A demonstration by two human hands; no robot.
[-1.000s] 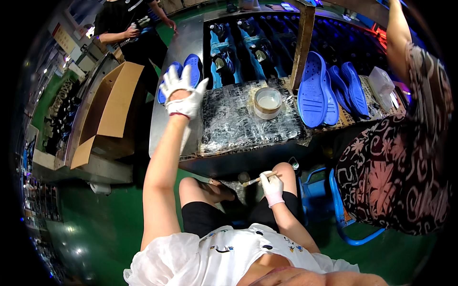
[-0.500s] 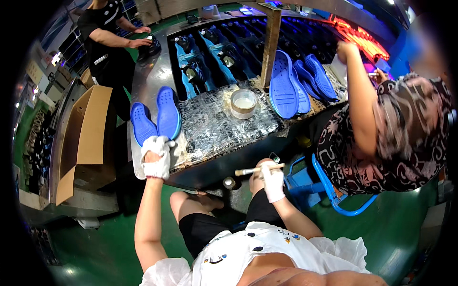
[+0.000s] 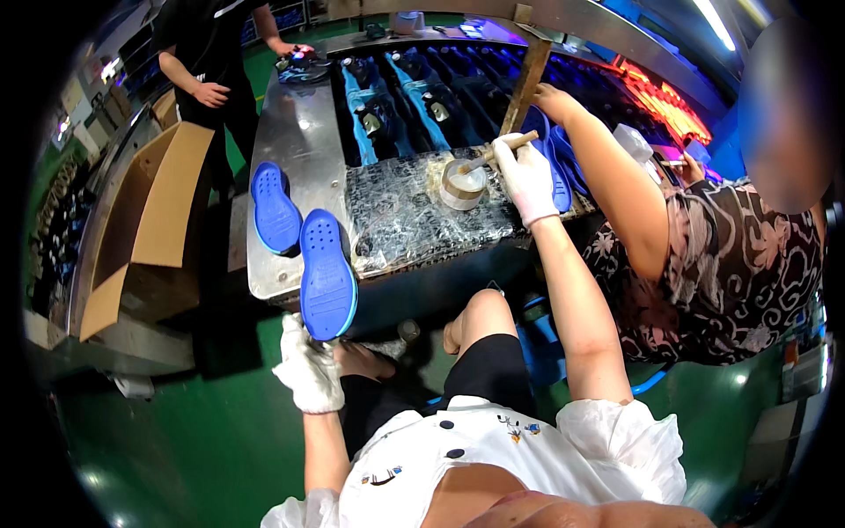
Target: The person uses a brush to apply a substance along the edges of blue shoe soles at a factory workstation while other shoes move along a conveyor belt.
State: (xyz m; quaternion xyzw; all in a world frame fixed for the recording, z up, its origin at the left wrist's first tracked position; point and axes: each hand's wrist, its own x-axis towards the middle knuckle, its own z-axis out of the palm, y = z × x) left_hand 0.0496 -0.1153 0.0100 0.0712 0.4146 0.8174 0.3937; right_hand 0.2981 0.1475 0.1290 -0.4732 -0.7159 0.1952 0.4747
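My left hand (image 3: 308,365), in a white glove, grips the heel end of a blue shoe sole (image 3: 326,277) and holds it up at the table's near left corner. A second blue sole (image 3: 276,209) lies on the bare metal just behind it. My right hand (image 3: 531,180), gloved too, is closed around the wooden handle of a brush (image 3: 503,151). The bristle end dips into a round tub (image 3: 463,187) with whitish contents on the plastic-covered tabletop. More blue soles (image 3: 560,158) lie right of my right hand, partly hidden by it and a co-worker's arm.
At right a co-worker (image 3: 704,273) sits with an arm reaching over the table. Another person (image 3: 211,70) stands far left by a dark shoe (image 3: 304,69). Shoe uppers (image 3: 370,106) line the conveyor behind a wooden post (image 3: 526,85). An open cardboard box (image 3: 158,220) stands at left.
My left hand has drawn one sole off the table toward me. My right hand has swung up and forward from my knee, bringing the brush to the tub. The co-worker's arm has reached leftward.
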